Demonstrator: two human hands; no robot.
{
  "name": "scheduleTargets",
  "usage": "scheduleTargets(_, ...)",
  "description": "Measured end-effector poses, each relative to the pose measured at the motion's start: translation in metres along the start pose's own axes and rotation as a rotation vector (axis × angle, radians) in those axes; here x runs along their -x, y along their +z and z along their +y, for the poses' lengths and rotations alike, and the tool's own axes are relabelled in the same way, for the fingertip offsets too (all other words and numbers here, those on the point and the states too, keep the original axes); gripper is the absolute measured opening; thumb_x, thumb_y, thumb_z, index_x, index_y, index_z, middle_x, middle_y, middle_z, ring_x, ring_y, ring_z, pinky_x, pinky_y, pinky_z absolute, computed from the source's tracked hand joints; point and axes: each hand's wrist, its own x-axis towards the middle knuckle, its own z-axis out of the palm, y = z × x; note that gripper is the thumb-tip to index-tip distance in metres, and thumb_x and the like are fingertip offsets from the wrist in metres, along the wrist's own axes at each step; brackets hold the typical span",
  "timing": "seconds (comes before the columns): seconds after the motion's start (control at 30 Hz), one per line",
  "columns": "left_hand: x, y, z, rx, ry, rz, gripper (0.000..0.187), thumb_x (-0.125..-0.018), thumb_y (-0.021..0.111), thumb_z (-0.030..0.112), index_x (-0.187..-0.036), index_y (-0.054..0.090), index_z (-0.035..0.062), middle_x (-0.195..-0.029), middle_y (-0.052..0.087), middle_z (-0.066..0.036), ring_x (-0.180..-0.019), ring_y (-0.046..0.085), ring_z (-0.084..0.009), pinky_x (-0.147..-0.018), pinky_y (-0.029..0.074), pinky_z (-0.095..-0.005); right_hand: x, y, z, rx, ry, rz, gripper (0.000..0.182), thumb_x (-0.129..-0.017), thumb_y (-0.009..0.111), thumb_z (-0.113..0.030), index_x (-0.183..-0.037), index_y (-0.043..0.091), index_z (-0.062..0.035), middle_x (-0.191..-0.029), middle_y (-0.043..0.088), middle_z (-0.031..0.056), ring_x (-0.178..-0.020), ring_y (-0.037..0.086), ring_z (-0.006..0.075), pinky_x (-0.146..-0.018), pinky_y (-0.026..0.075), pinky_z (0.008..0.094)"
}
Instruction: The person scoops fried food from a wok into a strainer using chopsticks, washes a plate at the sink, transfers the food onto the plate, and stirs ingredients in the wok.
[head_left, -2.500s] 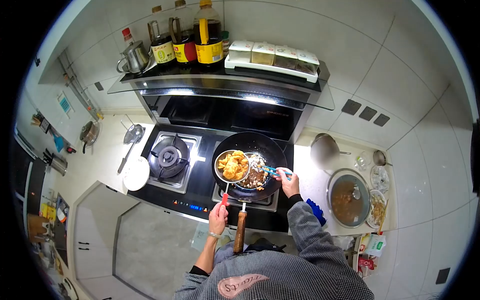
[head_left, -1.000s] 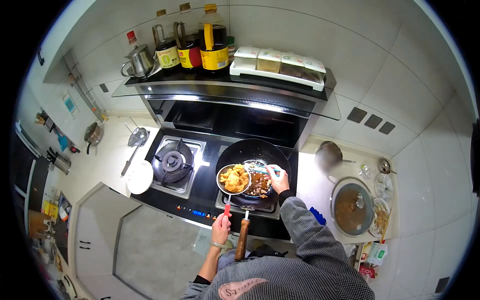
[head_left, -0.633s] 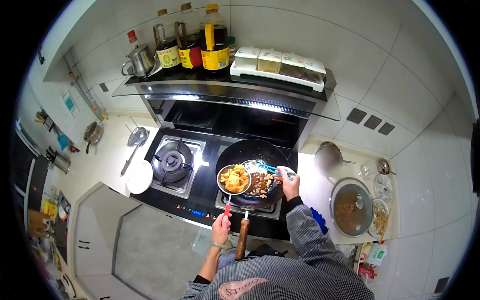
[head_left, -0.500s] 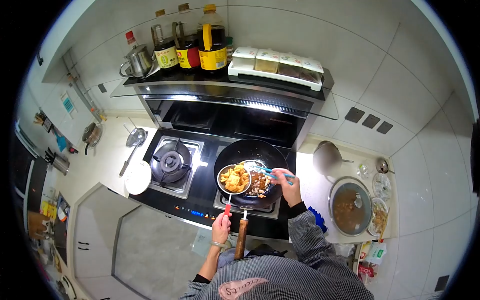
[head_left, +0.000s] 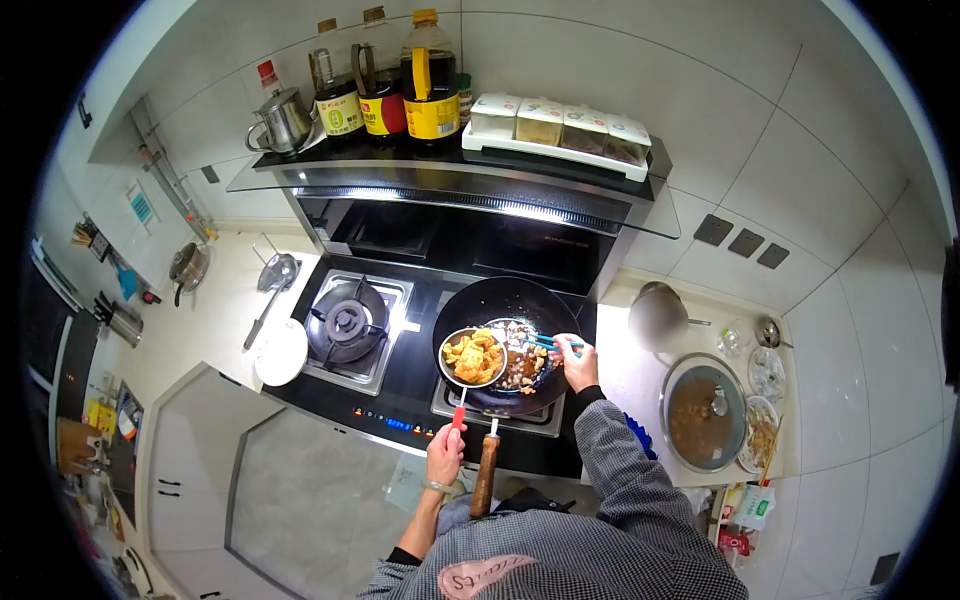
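Left hand clasping strainer, fried pieces ahead over wok — right hand holding chopsticks

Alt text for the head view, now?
A person's left hand holds a red-handled scoop of golden pieces over the left of a black wok; the right hand holds blue chopsticks at the browned bits in it. A bare burner is to the left, bottles stand on the shelf behind, a lidded pan sits on the right counter.

Three labelled bottles and lidded boxes line the shelf.
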Motion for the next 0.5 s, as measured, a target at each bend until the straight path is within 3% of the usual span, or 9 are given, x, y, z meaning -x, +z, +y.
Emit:
scheduleTargets(0.2, 0.001, 0.001, 0.003, -0.037, 0.029, -0.013, 0.022, -0.097, 0.043, 0.020, -0.101, 0.057, 0.0037, -0.060, 0.040, 0.006, -0.048, 0.034, -0.0012, -0.041, 0.029, -0.0179, 0.012, -0.012, -0.021, -0.116, -0.001, 0.080, 0.023, -0.093, 0.054, -0.016, -0.096, 0.062, 0.0053, -0.086, 0.065, 0.0124, -0.074, 0.066, 0.0182, -0.067, 0.054, 0.0251)
scheduleTargets(0.33, -0.003, -0.001, -0.004, -0.027, 0.024, -0.025, 0.022, -0.097, 0.044, 0.020, -0.100, 0.058, 0.0036, -0.060, 0.041, 0.006, -0.049, 0.035, -0.0013, -0.042, 0.030, -0.0180, 0.018, -0.009, -0.034, -0.154, -0.001, 0.104, 0.021, -0.092, 0.054, -0.015, -0.094, 0.064, 0.0041, -0.084, 0.066, 0.0109, -0.072, 0.066, 0.0152, -0.066, 0.053, 0.0239)
scheduleTargets(0.43, -0.003, -0.001, -0.003, -0.036, 0.019, -0.024, 0.022, -0.096, 0.044, 0.020, -0.100, 0.058, 0.0037, -0.061, 0.042, 0.005, -0.049, 0.036, -0.0015, -0.043, 0.031, -0.0182, 0.034, -0.006, -0.069, -0.197, -0.057, 0.059, 0.022, -0.093, 0.053, -0.015, -0.095, 0.063, 0.0043, -0.085, 0.066, 0.0112, -0.074, 0.066, 0.0154, -0.067, 0.054, 0.0244)
scheduleTargets(0.5, -0.004, 0.000, -0.004, -0.053, 0.040, -0.026, 0.022, -0.096, 0.044, 0.020, -0.100, 0.058, 0.0037, -0.061, 0.042, 0.005, -0.050, 0.036, -0.0015, -0.043, 0.031, -0.0182, 0.047, -0.004, -0.088, -0.209, -0.060, -0.133, 0.023, -0.094, 0.051, -0.016, -0.097, 0.062, 0.0047, -0.087, 0.066, 0.0114, -0.075, 0.066, 0.0161, -0.067, 0.054, 0.0253)
